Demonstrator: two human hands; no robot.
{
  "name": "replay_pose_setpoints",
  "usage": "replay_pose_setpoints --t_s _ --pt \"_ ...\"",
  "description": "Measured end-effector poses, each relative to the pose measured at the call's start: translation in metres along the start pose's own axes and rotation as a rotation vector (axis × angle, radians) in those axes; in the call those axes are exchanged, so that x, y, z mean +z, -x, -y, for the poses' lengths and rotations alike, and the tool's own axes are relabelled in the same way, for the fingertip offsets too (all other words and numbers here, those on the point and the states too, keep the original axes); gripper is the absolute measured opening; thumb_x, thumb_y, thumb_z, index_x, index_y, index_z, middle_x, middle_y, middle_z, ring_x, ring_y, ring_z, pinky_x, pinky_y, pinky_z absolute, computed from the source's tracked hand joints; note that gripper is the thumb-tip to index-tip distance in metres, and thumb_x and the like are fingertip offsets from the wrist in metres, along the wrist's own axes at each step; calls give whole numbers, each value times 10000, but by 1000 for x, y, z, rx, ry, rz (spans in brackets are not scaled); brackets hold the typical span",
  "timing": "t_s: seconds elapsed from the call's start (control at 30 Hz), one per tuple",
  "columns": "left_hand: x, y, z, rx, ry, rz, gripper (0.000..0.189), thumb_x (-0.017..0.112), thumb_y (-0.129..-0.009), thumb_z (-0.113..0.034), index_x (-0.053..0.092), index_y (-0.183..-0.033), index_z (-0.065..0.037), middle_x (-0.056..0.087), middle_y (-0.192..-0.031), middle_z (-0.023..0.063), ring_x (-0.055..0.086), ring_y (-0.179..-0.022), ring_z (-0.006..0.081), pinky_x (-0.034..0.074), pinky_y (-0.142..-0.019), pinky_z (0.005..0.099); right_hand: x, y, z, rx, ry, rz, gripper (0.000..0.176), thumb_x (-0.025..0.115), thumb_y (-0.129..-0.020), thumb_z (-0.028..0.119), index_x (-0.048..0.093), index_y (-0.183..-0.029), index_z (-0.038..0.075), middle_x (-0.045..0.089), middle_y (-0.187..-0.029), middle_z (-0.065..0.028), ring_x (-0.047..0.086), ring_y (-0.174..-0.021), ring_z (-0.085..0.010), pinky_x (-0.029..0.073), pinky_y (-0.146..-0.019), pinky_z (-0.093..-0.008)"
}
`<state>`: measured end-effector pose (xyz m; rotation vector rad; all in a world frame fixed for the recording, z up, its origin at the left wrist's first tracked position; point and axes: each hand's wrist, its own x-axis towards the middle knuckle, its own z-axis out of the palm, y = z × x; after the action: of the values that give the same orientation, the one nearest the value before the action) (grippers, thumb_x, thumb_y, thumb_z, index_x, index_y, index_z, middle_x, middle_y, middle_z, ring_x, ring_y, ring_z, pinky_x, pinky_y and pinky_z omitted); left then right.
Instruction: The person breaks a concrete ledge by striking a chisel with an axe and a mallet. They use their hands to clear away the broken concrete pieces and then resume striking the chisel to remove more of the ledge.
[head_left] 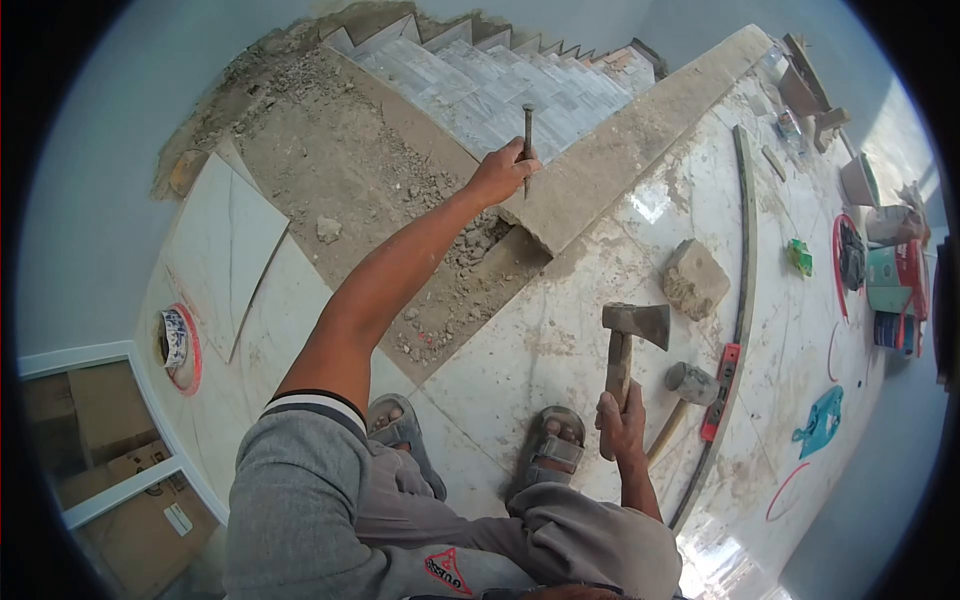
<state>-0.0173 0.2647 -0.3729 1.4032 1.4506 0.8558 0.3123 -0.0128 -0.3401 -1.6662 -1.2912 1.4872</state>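
Note:
My left hand (503, 174) is stretched forward, closed round a metal chisel (528, 125) that stands upright with its flat head at the top. Below it are the corner of a raised concrete edge (590, 180) and the rubble-strewn bare patch of floor (350, 190). Lower right, my right hand (622, 425) grips the wooden handle of a hatchet (638, 322), its head up and its blade pointing right. Beside the hatchet, a rubber mallet (692, 383) lies on the white tiles (480, 380). A rough stone block (696, 280) sits beyond the hatchet head.
Tiled stairs (490, 85) descend beyond the concrete edge. A long straight bar (745, 240) and a red spirit level (720, 390) lie on the right. Loose tiles (215, 250) and a tape roll (175, 338) are on the left. Buckets (890, 280) stand far right.

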Motion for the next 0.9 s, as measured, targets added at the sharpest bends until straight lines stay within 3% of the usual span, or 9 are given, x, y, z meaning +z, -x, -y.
replay_pose_setpoints --t_s 0.17,0.37,0.47,0.53,0.6,0.7,0.77,0.83,0.9 --pt "10 -3 17 76 -103 -5 234 584 -847 -256 525 -957 -58 581 -854 60 583 -795 162 475 -702 304 -3 3 -9 40 8 2 360 560 -879 279 451 -1079 1 530 -696 -50 515 -517 -117 437 -472 -258" --pt "9 5 10 147 -309 -80 309 616 -826 -259 521 -991 -15 617 -859 172 613 -804 296 468 -694 361 -6 -7 4 31 61 36 428 547 -889 293 446 -1175 -8 547 -706 -61 532 -552 -127 455 -519 -284" --pt "11 8 5 137 -413 34 311 634 -817 -243 519 -976 -2 608 -838 188 603 -814 335 462 -680 381 -8 -26 24 -39 144 51 410 547 -888 271 445 -1173 -6 573 -688 -97 569 -556 -174 460 -522 -318" --pt "20 9 11 439 -462 9 280 643 -810 -212 517 -945 0 598 -825 183 588 -799 353 453 -667 400 -14 -44 57 -230 364 72 392 551 -884 234 440 -1173 -7 589 -683 -162 606 -581 -276 462 -536 -366" --pt "24 10 10 506 -455 4 257 638 -812 -195 516 -929 -1 592 -811 180 581 -791 361 450 -660 405 -18 -61 98 -403 439 39 375 564 -876 177 429 -1176 -3 579 -708 -225 601 -641 -394 460 -557 -411" --pt "24 9 14 542 -439 -15 234 634 -815 -183 515 -906 -3 583 -791 174 570 -774 369 445 -651 410 -12 -87 156 -765 336 -108 401 550 -895 155 382 -1204 -37 582 -760 -167 568 -592 -250 451 -553 -367" --pt "24 10 18 510 -431 -31 234 634 -816 -188 515 -900 -4 580 -786 172 567 -766 370 443 -648 411 1 -99 187 -769 209 -123 392 521 -912 186 375 -1205 -30 571 -718 -149 563 -580 -227 450 -546 -361" --pt "24 11 18 525 -402 -43 228 632 -816 -187 515 -886 -5 572 -780 171 560 -754 372 439 -651 417 9 -112 206 -570 270 -93 370 477 -930 234 381 -1183 -18 577 -685 -186 587 -583 -286 457 -552 -394" --pt "24 14 18 532 -420 -62 228 632 -816 -187 511 -883 -5 571 -779 170 557 -749 373 436 -651 421 16 -135 191 -476 564 38 338 447 -935 272 391 -1126 -2 581 -681 -253 600 -622 -393 457 -574 -459"
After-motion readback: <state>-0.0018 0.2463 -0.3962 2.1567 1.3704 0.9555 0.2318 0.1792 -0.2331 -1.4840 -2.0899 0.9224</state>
